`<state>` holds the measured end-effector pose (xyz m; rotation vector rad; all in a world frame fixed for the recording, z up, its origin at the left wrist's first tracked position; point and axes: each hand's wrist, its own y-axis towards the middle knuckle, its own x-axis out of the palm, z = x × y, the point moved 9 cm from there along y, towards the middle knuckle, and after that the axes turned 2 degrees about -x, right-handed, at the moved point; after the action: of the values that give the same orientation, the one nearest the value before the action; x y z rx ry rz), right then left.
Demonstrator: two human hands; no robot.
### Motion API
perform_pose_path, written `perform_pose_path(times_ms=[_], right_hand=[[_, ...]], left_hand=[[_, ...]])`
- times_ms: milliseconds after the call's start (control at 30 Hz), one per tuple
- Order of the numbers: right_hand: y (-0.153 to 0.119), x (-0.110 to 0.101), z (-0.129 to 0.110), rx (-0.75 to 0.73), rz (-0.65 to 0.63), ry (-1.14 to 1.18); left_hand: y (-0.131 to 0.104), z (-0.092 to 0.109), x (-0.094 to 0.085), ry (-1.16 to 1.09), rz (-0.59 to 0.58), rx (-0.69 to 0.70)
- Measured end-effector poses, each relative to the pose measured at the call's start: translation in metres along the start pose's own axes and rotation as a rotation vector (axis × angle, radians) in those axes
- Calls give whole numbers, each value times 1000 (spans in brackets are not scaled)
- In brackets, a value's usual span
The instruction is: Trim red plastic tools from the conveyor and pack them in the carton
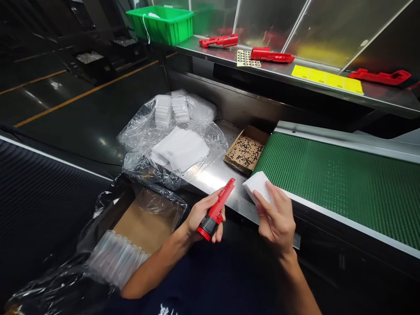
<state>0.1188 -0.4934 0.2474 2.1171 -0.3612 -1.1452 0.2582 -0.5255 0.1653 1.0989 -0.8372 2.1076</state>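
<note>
My left hand (200, 214) is wrapped round a red plastic part (221, 204) with a black ring near its lower end; the part tilts up to the right. To the right, my right hand (277, 216) grips a white foam pouch (257, 186) between thumb and fingers, near the conveyor's left end. The two hands are apart. Beyond them, a fanned pile of white pouches (182, 148) lies on clear plastic on the metal table (213, 175), with stacked white bundles (163, 109) behind it.
An open cardboard box (244, 151) of small black pieces stands beside the green conveyor belt (328, 175). On the shelf (278, 70) are red parts (219, 41), yellow sheets (328, 79) and a green bin (160, 24). At lower left, a lined box (144, 223) holds wrapped items.
</note>
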Motion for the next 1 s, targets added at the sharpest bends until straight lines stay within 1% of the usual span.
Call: perform_pose_path(times_ms=[67, 133, 200, 267, 333, 367, 433, 500, 533, 600, 633, 700, 767, 833, 867, 933, 1000], right_hand=[[0, 1, -12, 2, -50, 150], [-2, 6, -31, -36, -123, 262], [-5, 13, -50, -95, -193, 316], [-10, 21, -63, -147, -243, 325], [-14, 26, -63, -173, -226, 258], [-15, 27, -57, -170, -193, 189], [-15, 25, -38, -125, -117, 1], [-13, 19, -14, -47, -51, -162], [-12, 15, -4, -7, -24, -198], [-10, 5, 5, 43, 29, -157], [-10, 1, 3, 46, 39, -88], [-10, -2, -12, 6, 19, 89], [-13, 2, -36, -75, -51, 233], [-18, 11, -59, -160, -140, 307], [-21, 16, -66, -194, -179, 324], [-24, 26, -69, -227, -222, 320], [-25, 33, -56, -209, -205, 250]], left_hand=[[1, 0, -3, 14, 32, 2], [1, -2, -4, 32, 51, -11], [1, -4, -4, 65, 50, -24], [1, -3, -2, 97, 32, -13], [-1, -5, 0, 95, -3, -13], [-2, -6, 1, 77, -21, -19], [-4, -9, 4, 42, -55, -40], [-6, -11, 7, 30, -90, -49], [-6, -12, 8, 32, -105, -48], [-5, -11, 9, 31, -119, -38], [-4, -9, 9, 26, -117, -26], [-3, -6, 6, 15, -91, 1], [-2, -6, 4, 26, -66, 2], [-3, -7, 1, 57, -30, -4], [-4, -7, -1, 75, -6, -3], [-5, -7, -6, 104, 33, -4], [-7, -9, -9, 98, 33, -23]])
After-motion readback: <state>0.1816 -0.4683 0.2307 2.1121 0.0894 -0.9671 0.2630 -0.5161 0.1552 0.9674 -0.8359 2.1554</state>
